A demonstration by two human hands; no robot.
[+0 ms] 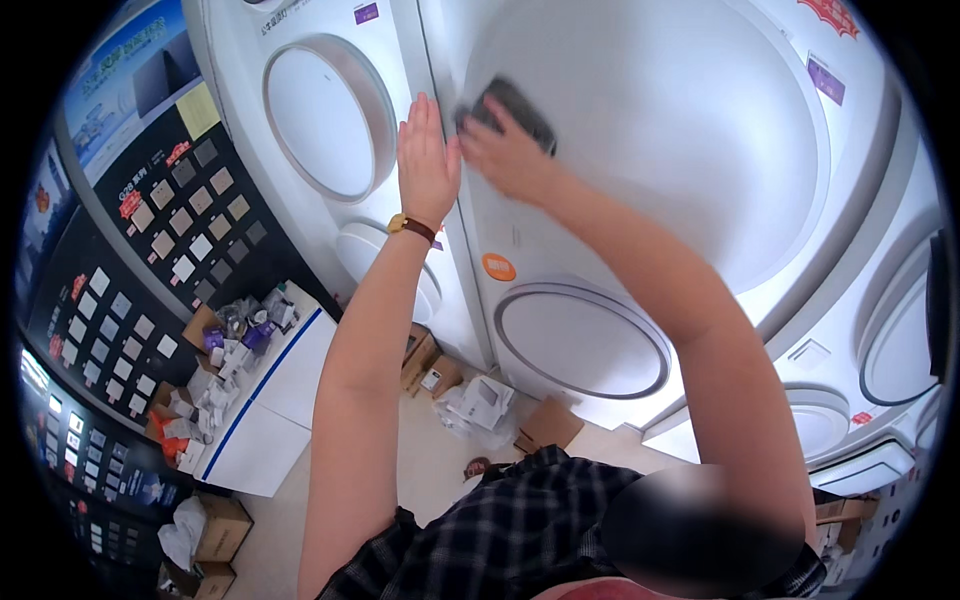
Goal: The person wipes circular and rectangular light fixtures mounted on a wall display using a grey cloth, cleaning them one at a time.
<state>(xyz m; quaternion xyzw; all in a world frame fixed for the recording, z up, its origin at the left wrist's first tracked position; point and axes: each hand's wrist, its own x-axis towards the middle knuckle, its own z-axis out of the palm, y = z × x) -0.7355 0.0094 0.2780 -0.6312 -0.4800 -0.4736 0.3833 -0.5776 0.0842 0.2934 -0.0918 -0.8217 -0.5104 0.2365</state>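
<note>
My left hand (428, 161) lies flat, fingers together and pointing up, on the white display panel beside a round ceiling lamp (322, 120). It holds nothing, and a watch is on its wrist. To its right, my right hand (504, 150) grips a dark grey pad or cloth (517, 112), blurred, against the large round white lamp (660, 112) near its left rim. What exactly the dark item is, I cannot tell. Below it are an orange round sticker (499, 267) and a smaller round lamp with a grey rim (582, 340).
Boards of switch samples (191, 202) stand at the left, above a white counter (277, 420) holding small packaged parts. Cardboard boxes (551, 426) and a plastic-wrapped white box (484, 401) sit on the floor by the panel's foot. More lamps (900, 337) hang at the right.
</note>
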